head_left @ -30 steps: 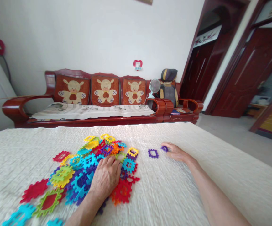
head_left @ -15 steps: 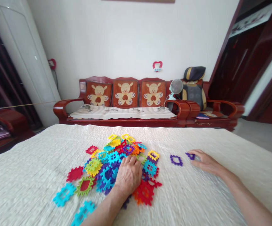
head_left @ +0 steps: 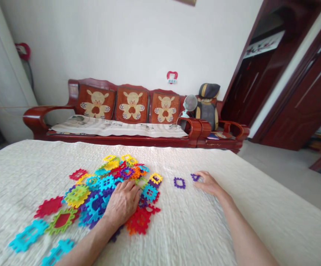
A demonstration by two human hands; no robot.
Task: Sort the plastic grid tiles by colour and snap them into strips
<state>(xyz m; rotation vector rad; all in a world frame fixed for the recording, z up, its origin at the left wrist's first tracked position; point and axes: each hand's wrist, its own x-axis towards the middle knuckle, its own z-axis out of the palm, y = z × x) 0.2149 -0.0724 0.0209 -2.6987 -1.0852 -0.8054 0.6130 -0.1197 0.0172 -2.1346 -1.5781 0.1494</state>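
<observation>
My left hand [head_left: 124,201] lies over a heap of colourful plastic interlocking tiles, its fingers close together and bent down into the pieces. Whatever sits under its fingertips is hidden. Around it are a blue window tile [head_left: 150,193], a red tile [head_left: 141,220] and a blue tile [head_left: 106,182]. To the right, my right hand [head_left: 209,183] is closed with thumb and fingers on a purple triangular interlocking tile [head_left: 195,177], low over the cloth. Just left of that piece, a purple square frame tile [head_left: 179,183] lies flat, apart from the heap.
A cream quilted cloth [head_left: 182,225] covers the table. Loose tiles lie at the left, among them a blue window tile [head_left: 29,235] and a red tile [head_left: 49,207]. Beyond the table's far edge stand a wooden sofa [head_left: 42,120] with bear cushions and a small fan [head_left: 190,103].
My view has turned to the right, so the whole scene sits further left. Both hands stay at about the same places on the table, the right still holding the purple triangular tile.
</observation>
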